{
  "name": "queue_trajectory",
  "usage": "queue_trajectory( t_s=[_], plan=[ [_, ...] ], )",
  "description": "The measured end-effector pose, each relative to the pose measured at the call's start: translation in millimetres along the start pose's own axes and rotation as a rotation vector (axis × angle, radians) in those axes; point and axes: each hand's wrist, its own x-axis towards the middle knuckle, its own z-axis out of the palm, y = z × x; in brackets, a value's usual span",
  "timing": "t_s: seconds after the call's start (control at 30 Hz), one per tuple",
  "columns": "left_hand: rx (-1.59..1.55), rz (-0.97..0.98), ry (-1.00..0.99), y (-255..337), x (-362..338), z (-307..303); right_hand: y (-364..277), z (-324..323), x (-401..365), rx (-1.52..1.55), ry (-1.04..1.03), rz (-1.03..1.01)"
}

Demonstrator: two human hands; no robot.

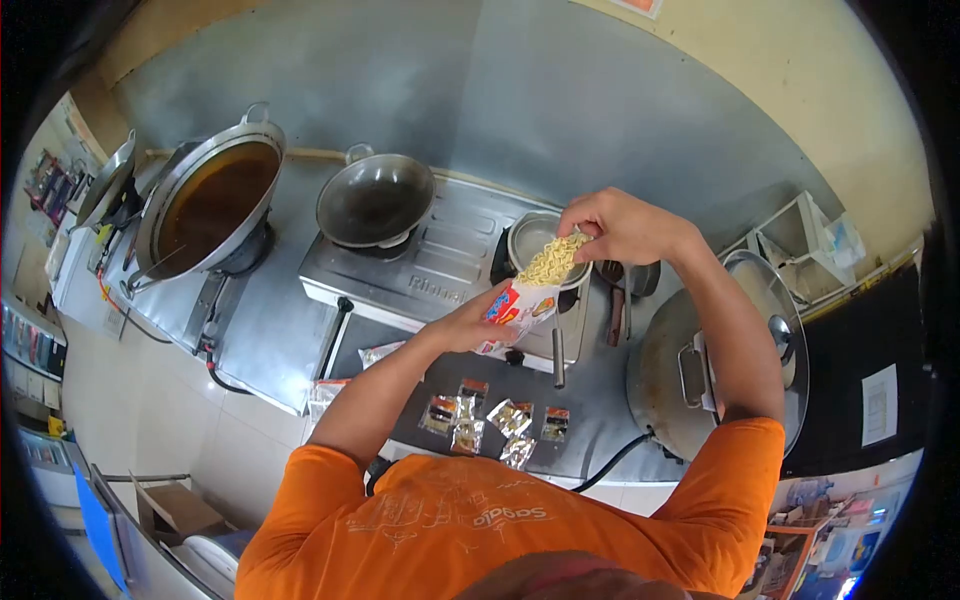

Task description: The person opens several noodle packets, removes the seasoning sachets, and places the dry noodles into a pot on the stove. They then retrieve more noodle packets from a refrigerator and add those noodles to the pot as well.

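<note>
My left hand (468, 322) is wrapped round an opened instant noodle packet (524, 310), white and red, tilted with its mouth up. Dry instant noodles (548, 264) stick out of the packet, and my right hand (625, 228) pinches their upper end. Part of the block is still inside the wrapper. Behind them a small saucepan (532, 228) stands on the right burner of the stove (440, 262); its handle (559, 358) points towards me. Several seasoning sachets (467, 437) lie on the steel counter below my hands.
An empty wok (376, 202) sits on the left burner. Farther left stands a large pan of dark brown liquid (218, 205). A big lidded pot (665, 375) is close by my right arm. Long-handled utensils (617, 315) lie between it and the stove.
</note>
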Motion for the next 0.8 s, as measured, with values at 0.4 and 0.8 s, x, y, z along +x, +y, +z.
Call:
queue_trajectory(
  t_s=[0.4,0.8],
  plan=[
    [-0.022,-0.065,0.191,-60,-13,-15,97,-15,36,0.091,0.033,0.214],
    [-0.133,-0.279,0.590,-108,-197,40,221,83,79,-0.291,0.156,0.361]
  ],
)
